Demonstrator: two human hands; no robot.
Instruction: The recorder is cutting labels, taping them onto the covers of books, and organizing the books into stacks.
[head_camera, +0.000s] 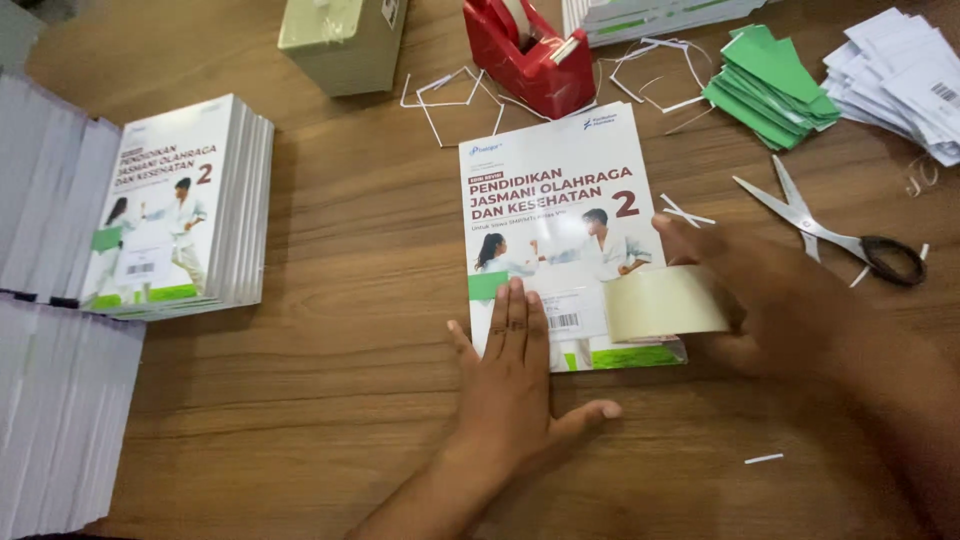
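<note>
A white book with two figures in white uniforms on its cover lies flat on the wooden table. My left hand presses flat on the book's lower left part, fingers spread beside a small barcode label. My right hand holds a wide strip of clear tape over the book's lower right corner. The strip's left end lies near the barcode label.
A stack of matching books sits at the left, with more book stacks along the left edge. A red tape dispenser, green paper slips, white labels, scissors and paper trimmings lie at the back.
</note>
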